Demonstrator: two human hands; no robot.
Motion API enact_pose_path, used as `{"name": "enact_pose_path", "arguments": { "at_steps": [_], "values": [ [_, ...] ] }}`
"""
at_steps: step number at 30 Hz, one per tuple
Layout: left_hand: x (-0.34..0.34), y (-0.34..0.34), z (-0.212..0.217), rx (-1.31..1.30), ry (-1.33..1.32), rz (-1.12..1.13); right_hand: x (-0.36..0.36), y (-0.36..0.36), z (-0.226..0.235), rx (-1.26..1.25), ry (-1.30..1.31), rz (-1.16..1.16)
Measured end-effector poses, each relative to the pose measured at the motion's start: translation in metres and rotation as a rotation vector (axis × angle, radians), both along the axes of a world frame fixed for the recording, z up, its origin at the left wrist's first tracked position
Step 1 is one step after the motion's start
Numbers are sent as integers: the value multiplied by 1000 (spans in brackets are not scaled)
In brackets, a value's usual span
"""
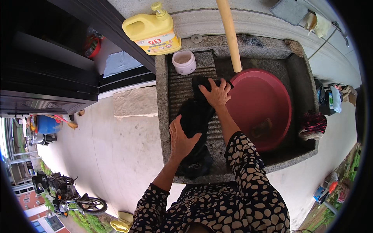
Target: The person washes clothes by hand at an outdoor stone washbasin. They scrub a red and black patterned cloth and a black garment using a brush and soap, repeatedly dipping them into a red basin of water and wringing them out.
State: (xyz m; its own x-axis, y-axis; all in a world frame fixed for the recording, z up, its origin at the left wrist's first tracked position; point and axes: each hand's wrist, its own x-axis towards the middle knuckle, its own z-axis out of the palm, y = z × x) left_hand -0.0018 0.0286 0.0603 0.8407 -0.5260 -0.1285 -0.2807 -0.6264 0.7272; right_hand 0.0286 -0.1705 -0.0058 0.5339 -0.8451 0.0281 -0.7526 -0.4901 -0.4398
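A black wet-looking garment [190, 116] lies stretched lengthwise over the ridged stone washboard [180, 87] of a sink. Near its middle, at the left edge, my left hand [182, 139] rests with the thumb spread wide from the fingers. My right hand [215, 93] lies on the garment's far end, fingers spread and slightly bent over the cloth. Close to the right hand is a red plastic basin [287, 105] holding water, with a small pale patch at its bottom that I cannot make out. A small pinkish-white jar [184, 63] stands open beyond the garment.
A yellow jug with a pump top [153, 33] stands at the stone sink's [287, 165] far left corner. A wooden pole [230, 37] reaches down beside the basin. Dark red-patterned cloth [312, 123] hangs over the right rim. A beige mat [136, 102] and a motorcycle [70, 194] are left.
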Motion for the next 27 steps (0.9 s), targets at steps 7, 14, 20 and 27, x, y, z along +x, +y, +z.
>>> {"name": "enact_pose_path", "arguments": {
  "at_steps": [7,14,20,27],
  "values": [
    [7,17,-66,496,3,-411,-64,71,22,85,-363,642],
    [-3,-5,-54,450,-49,-474,6,-2,-11,-388,-88,520],
    [0,-6,-51,208,37,-275,2,-18,-12,167,14,92],
    [2,9,-59,187,13,-282,-75,65,16,-33,-267,666]
  ]
}}
